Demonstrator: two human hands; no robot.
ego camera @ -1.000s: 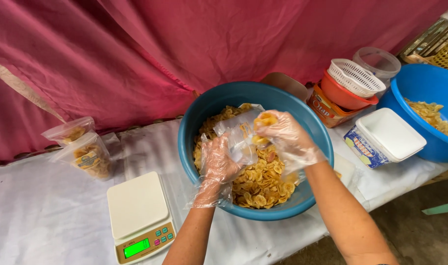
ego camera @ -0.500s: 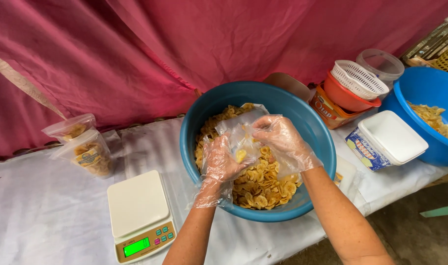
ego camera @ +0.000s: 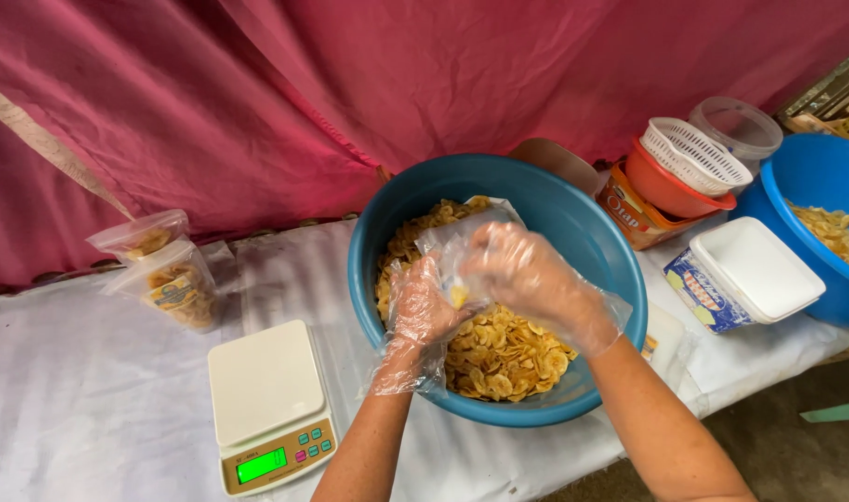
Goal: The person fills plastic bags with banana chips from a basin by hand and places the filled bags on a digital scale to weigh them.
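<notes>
A clear plastic bag (ego camera: 462,256) with a few yellow chips inside is held over the big teal basin (ego camera: 573,223) full of chips (ego camera: 499,353). The gloved left hand (ego camera: 424,302) closes around its lower side, and the gloved right hand (ego camera: 527,274) closes on its top. A white scale (ego camera: 266,395) stands near the table edge, left of the basin.

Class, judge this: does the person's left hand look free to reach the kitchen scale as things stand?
Probably not yet: the left hand holds the clear bag over the blue basin, though nothing blocks the scale.
</notes>
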